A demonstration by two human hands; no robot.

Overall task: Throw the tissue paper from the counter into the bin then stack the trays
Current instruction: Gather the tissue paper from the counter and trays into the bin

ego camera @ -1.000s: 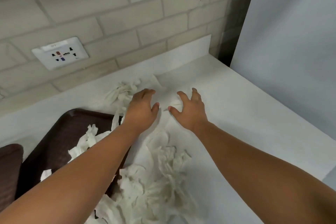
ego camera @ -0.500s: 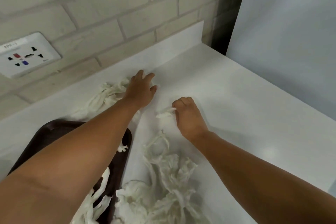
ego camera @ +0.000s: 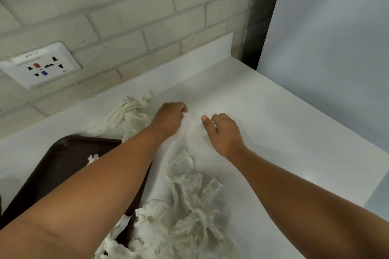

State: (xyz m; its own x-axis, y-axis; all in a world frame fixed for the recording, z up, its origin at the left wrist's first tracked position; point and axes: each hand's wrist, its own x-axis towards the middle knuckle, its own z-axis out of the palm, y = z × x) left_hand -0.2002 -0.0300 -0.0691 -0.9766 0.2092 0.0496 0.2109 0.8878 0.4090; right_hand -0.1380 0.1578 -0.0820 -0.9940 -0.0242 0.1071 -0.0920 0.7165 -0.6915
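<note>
A tissue pile lies nearer than both grips, beside the tray. The right grip clamps a flat sheet on the desk; the left grip is curled, its hold unclear. Bunch the sheet tightly before lifting.

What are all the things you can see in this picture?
counter: one, white, across the middle
brick wall: one, pale beige, behind the counter
socket: one, white, on the brick wall at left
panel: one, pale grey, right of the counter
tray: one, dark brown, on the counter at left
tissue paper: several crumpled clumps, white, on the counter near the brick wall and nearer the person, scraps on the tray
left hand: one, fingers curled on tissue paper, mid-counter
right hand: one, fingers curled on tissue paper, beside the left hand
</note>
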